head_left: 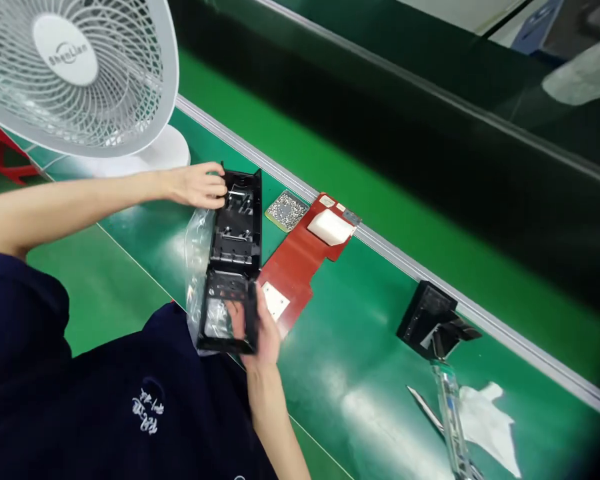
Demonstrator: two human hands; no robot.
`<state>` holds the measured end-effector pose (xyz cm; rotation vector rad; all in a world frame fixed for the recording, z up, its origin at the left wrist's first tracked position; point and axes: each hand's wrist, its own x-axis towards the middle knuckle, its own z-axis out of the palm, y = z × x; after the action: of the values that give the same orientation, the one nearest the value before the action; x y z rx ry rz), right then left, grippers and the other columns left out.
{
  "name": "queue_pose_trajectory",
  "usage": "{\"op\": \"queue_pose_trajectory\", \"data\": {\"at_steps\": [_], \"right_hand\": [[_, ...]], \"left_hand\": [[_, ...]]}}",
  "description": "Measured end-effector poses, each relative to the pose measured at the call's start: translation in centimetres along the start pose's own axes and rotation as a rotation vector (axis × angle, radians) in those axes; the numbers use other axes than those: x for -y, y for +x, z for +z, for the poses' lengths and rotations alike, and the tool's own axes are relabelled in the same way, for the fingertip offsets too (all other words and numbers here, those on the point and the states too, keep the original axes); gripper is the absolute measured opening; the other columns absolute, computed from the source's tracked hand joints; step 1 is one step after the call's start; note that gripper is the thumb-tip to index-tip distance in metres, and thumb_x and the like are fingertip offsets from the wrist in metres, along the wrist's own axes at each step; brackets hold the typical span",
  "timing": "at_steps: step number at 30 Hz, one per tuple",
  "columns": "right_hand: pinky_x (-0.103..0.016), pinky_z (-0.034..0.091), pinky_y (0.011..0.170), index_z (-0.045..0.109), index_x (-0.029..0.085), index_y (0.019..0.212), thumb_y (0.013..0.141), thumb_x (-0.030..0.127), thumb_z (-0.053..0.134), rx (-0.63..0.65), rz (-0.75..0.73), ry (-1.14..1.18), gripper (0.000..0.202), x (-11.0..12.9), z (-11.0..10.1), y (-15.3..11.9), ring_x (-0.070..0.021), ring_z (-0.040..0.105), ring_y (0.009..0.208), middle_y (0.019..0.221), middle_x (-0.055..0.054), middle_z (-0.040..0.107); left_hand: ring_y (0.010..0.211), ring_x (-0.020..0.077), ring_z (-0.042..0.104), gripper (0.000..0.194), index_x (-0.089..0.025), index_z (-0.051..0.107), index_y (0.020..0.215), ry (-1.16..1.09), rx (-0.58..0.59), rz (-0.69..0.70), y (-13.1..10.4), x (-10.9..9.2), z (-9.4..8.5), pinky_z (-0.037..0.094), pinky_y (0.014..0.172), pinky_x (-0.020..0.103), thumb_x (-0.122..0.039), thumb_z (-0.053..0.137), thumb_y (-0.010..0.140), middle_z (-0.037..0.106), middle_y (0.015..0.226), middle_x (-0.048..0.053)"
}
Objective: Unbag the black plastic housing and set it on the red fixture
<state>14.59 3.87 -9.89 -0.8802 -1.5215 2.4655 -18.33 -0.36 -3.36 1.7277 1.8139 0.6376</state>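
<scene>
A long black plastic housing (pixel 233 257) with ribs and open windows lies tilted over the green table. My left hand (pixel 197 185) grips its far end near the fan. The near end sits in my right hand (pixel 261 328), fingers showing through a window in the part. A clear plastic bag (pixel 196 267) hangs along the housing's left side, partly under it.
A white desk fan (pixel 77 73) stands at the far left. Beside the housing lies a red sheet (pixel 295 263) with white pads, and a small tray of screws (pixel 286 211). To the right are a black bracket (pixel 433 320), a white cloth (pixel 490 423) and a clear tool (pixel 449 407). A metal rail (pixel 390 247) edges the table.
</scene>
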Motion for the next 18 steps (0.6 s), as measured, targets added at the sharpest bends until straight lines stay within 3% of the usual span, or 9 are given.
{"op": "queue_pose_trajectory", "data": {"at_steps": [3,5,7,9,12,15,18], "right_hand": [[-0.04,0.047,0.112,0.023,0.016,0.155,0.079,0.08,0.058,0.052,0.085,0.095,0.105,-1.1,2.0,0.5,-0.0232,0.043,0.132,0.147,-0.01,0.028],[-0.04,0.04,0.119,0.03,0.016,0.153,0.08,0.076,0.064,0.084,0.097,0.097,0.1,-1.3,2.4,0.4,-0.0226,0.038,0.135,0.146,-0.009,0.029],[-0.039,0.034,0.123,0.04,0.017,0.147,0.085,0.07,0.065,0.087,0.045,0.003,0.086,-1.2,1.9,0.0,-0.0214,0.035,0.138,0.146,-0.008,0.03],[-0.036,0.034,0.123,0.048,0.018,0.141,0.091,0.061,0.064,0.043,-0.053,-0.146,0.068,-0.8,0.8,-0.8,-0.0198,0.035,0.138,0.146,-0.007,0.03],[-0.033,0.044,0.116,0.054,0.017,0.136,0.097,0.054,0.06,-0.04,-0.194,-0.356,0.053,0.4,-1.2,-1.7,-0.0183,0.046,0.129,0.141,-0.009,0.037],[-0.029,0.054,0.099,0.057,0.013,0.131,0.102,0.051,0.054,-0.096,-0.325,-0.551,0.048,2.4,-2.9,-1.6,-0.0173,0.055,0.115,0.127,-0.012,0.05],[-0.029,0.053,0.095,0.06,0.012,0.126,0.106,0.046,0.047,-0.098,-0.487,-0.849,0.041,4.9,-3.5,0.5,-0.0168,0.056,0.11,0.12,-0.01,0.054]], "left_hand": [[0.116,0.0199,0.058,0.016,-0.013,0.07,0.082,-0.136,-0.018,-0.077,1.5,2.2,-0.8,0.014,0.122,0.044,-0.006,0.063,0.071,0.058,0.082,0.004],[0.121,0.0187,0.055,0.021,-0.013,0.069,0.089,-0.108,-0.014,-0.071,1.9,3.6,-0.5,0.013,0.123,0.043,-0.005,0.057,0.074,0.06,0.087,0.005],[0.127,0.0187,0.051,0.034,-0.013,0.066,0.101,0.051,-0.059,-0.032,1.6,4.5,0.3,0.013,0.124,0.045,-0.002,0.051,0.073,0.064,0.106,0.007],[0.136,0.0242,0.044,0.045,-0.011,0.063,0.114,0.275,-0.182,-0.008,0.5,4.6,1.5,0.017,0.123,0.05,-0.001,0.047,0.074,0.056,0.132,0.011],[0.137,0.0336,0.04,0.046,-0.008,0.057,0.127,0.422,-0.451,-0.085,-2.5,3.2,4.0,0.031,0.116,0.058,-0.009,0.041,0.083,0.044,0.143,0.019],[0.123,0.0278,0.052,0.042,-0.008,0.057,0.126,0.325,-0.793,-0.224,-6.4,0.6,7.2,0.046,0.106,0.05,-0.023,0.045,0.089,0.054,0.131,0.017],[0.1,0.022,0.064,0.043,-0.007,0.058,0.124,0.031,-0.9,-0.407,-9.6,-1.7,10.8,0.057,0.086,0.039,-0.027,0.051,0.088,0.06,0.119,0.017]]}}
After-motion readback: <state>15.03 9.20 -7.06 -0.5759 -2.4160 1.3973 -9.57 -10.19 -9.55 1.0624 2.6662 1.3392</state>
